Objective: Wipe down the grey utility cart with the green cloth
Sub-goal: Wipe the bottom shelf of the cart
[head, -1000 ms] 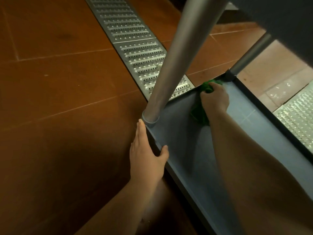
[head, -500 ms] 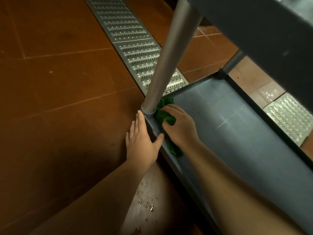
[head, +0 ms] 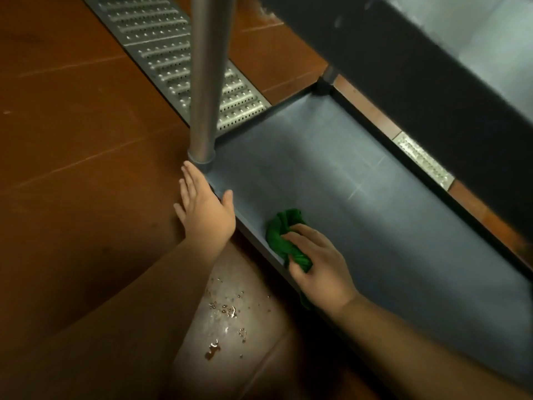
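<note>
The right hand (head: 320,269) grasps the bunched green cloth (head: 284,236) with fingers curled over it, pressing it onto the bottom shelf (head: 360,226) of the grey utility cart, just inside the shelf's near rim at lower centre of the frame; the left hand (head: 206,210) lies with fingers straight and released against the outside of that rim, thumb hooked over the edge, just below the metal post (head: 206,82) at the shelf corner.

To wipe well, the cloth probably wants flattening out so more of it meets the surface; strokes should run along the rim and overlap, with steady downward pressure; the left hand's brace likely stops the cart rolling, so it should stay firm; the crease where rim meets shelf floor looks apt to be missed.

The shelf's long axis runs from the upper centre of the frame down to the lower right; the cloth wad lies roughly along the near rim, its free end trailing toward the lower right under the hand; the upper shelf (head: 418,67) overhangs at upper right.
</note>
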Demonstrator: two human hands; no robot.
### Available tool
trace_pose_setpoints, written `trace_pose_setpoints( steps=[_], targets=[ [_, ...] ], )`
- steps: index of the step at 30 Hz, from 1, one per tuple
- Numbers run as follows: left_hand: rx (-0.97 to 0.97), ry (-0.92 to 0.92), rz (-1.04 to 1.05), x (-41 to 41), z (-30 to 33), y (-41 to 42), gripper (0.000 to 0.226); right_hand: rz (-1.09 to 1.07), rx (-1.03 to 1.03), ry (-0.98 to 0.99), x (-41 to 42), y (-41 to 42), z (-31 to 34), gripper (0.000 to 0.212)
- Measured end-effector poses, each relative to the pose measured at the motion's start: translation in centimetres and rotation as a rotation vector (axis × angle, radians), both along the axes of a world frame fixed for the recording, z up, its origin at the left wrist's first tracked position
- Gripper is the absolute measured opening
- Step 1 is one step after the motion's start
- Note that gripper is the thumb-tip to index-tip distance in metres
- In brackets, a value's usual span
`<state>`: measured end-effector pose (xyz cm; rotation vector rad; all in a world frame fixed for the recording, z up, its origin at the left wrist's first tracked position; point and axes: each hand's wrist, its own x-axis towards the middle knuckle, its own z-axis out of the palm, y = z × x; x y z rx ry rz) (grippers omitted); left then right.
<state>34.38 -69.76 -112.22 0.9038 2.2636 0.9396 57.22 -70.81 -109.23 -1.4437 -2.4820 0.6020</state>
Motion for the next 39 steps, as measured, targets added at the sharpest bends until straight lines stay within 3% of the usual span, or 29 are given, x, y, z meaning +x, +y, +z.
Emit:
trace_pose_setpoints(
  steps=[9, 12, 14, 16, 19, 22, 24, 28, 32, 39],
  targets=[
    [0.044, 0.159, 0.039, 1.6, 1.4, -0.4, 0.085, -0.297, -0.001, -0.061, 12.5, -6.8, 0.5, 0.048],
    [0.265, 0.275, -0.226, 5.3, 2.6, -0.9, 0.068, -0.430, -0.017, -0.013, 12.8, -7.6, 0.5, 0.046],
    [0.355, 0.195, -0.454, 7.6, 2.2, -1.2, 0.064, -0.465, -0.007, 0.041, 10.5, -6.4, 0.4, 0.045],
    [0.372, 0.104, -0.547, 8.3, 1.7, -1.2, 0.063, -0.491, 0.004, 0.095, 6.9, -4.1, 0.5, 0.045],
    [0.294, 0.107, -0.520, 6.9, 1.4, -1.4, 0.062, -0.499, -0.032, 0.172, 0.1, -0.7, 1.1, 0.047],
    [0.244, 0.222, -0.668, 5.3, 0.5, -1.4, 0.067, -0.330, -0.053, 0.128, -4.4, 0.1, 0.8, 0.049],
    [0.197, 0.316, -0.750, 5.1, -0.3, -1.1, 0.074, -0.275, -0.068, 0.051, -4.5, -0.1, 0.2, 0.051],
    [0.067, 0.283, -0.706, 5.9, 1.1, -0.6, 0.090, -0.305, -0.050, -0.087, -0.4, -1.1, 0.7, 0.053],
    [-0.070, 0.281, -0.764, 5.5, 3.1, -0.6, 0.087, -0.570, -0.131, -0.169, 4.8, -3.4, 1.8, 0.053],
    [-0.341, 0.100, -0.863, 5.3, 7.3, 1.2, 0.079, -1.088, -0.214, 0.111, 6.0, -5.6, 3.6, 0.045]
  ],
)
